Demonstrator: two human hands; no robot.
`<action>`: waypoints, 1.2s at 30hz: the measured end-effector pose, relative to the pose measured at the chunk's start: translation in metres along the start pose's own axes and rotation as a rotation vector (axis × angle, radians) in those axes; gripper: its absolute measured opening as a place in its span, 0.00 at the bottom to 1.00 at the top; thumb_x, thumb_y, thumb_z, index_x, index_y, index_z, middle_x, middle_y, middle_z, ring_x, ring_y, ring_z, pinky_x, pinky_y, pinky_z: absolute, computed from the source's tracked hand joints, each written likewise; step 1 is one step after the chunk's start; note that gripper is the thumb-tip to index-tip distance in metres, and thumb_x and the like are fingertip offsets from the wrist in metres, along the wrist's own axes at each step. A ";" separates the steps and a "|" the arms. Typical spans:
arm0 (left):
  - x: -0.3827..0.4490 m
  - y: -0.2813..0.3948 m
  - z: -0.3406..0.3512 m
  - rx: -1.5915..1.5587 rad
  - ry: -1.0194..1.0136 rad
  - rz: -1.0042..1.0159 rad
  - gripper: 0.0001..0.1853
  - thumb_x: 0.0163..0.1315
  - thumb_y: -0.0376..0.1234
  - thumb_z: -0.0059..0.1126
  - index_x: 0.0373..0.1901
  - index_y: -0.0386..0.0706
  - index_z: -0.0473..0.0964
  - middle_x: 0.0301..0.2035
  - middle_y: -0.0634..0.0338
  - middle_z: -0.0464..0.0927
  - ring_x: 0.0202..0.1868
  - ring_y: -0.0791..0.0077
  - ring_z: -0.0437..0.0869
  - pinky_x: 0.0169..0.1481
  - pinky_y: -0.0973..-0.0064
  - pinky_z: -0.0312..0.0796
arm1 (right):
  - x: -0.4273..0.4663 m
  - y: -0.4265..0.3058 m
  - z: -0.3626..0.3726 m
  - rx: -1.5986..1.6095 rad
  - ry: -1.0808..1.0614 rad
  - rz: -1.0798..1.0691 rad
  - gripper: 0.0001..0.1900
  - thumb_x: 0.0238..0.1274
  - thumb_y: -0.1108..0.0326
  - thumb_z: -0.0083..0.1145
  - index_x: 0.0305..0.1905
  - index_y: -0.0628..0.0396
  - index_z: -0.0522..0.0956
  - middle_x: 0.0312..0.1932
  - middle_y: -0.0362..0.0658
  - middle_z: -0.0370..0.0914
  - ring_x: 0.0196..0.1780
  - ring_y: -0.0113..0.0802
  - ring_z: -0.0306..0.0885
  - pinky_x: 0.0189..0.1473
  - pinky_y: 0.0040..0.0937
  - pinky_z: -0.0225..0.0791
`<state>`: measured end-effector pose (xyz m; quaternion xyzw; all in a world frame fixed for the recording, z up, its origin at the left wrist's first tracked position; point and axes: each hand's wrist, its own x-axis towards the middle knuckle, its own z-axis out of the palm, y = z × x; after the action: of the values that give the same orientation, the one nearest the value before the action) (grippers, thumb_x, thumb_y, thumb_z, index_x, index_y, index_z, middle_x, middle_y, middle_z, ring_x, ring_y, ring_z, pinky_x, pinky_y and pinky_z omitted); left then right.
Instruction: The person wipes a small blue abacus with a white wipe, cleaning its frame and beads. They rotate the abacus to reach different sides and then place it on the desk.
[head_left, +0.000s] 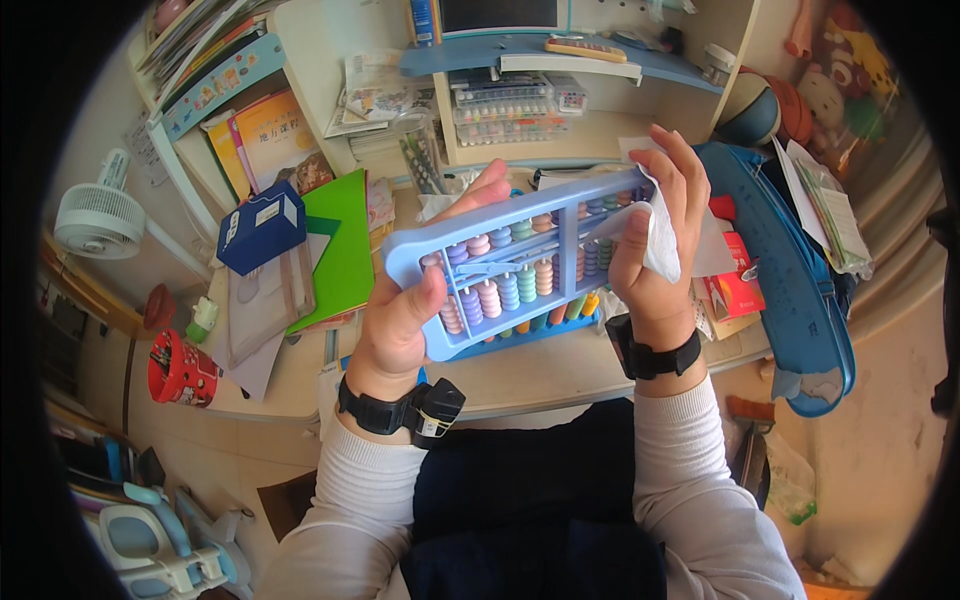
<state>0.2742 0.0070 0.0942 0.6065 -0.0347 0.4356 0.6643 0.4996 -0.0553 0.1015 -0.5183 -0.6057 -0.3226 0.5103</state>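
Observation:
A light blue plastic abacus (566, 232) with pastel beads is tilted above the desk, its right end raised. My left hand (409, 307) grips its left end, thumb on the frame's near side and fingers behind. My right hand (660, 225) holds a white wipe or tissue (661, 232) around the abacus's right end, which the hand and wipe partly hide. Both wrists wear black straps. Below the abacus, a blue frame with colourful beads (536, 330) rests on the desk, partly hidden.
A red pen cup (180, 375), a dark blue box (262, 225) and a green folder (345, 255) are on the left. At the right lie a red book (735, 281) and a long blue case (795, 300). Clear marker boxes (510, 112) fill the shelf behind.

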 end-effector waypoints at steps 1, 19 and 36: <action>0.000 0.000 -0.001 0.009 -0.011 0.015 0.44 0.64 0.55 0.60 0.69 0.29 0.66 0.73 0.36 0.54 0.75 0.54 0.59 0.76 0.58 0.52 | -0.001 0.000 -0.001 0.027 -0.003 -0.003 0.19 0.67 0.58 0.46 0.55 0.58 0.74 0.64 0.57 0.69 0.68 0.57 0.65 0.68 0.49 0.59; -0.006 0.006 -0.002 -0.132 0.037 -0.098 0.40 0.67 0.50 0.59 0.70 0.29 0.62 0.65 0.38 0.69 0.57 0.56 0.82 0.40 0.73 0.82 | -0.004 -0.007 0.003 0.084 0.007 0.039 0.15 0.60 0.70 0.53 0.52 0.61 0.75 0.61 0.56 0.70 0.65 0.56 0.67 0.66 0.45 0.62; -0.006 0.003 -0.005 -0.086 0.083 -0.026 0.32 0.69 0.42 0.58 0.68 0.32 0.65 0.54 0.46 0.76 0.40 0.64 0.88 0.30 0.73 0.82 | -0.012 -0.002 0.008 0.080 0.040 0.079 0.14 0.63 0.65 0.48 0.48 0.61 0.76 0.59 0.56 0.72 0.62 0.56 0.69 0.65 0.46 0.63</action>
<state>0.2661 0.0071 0.0921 0.5591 -0.0176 0.4498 0.6962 0.4951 -0.0524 0.0886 -0.5144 -0.5868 -0.2882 0.5550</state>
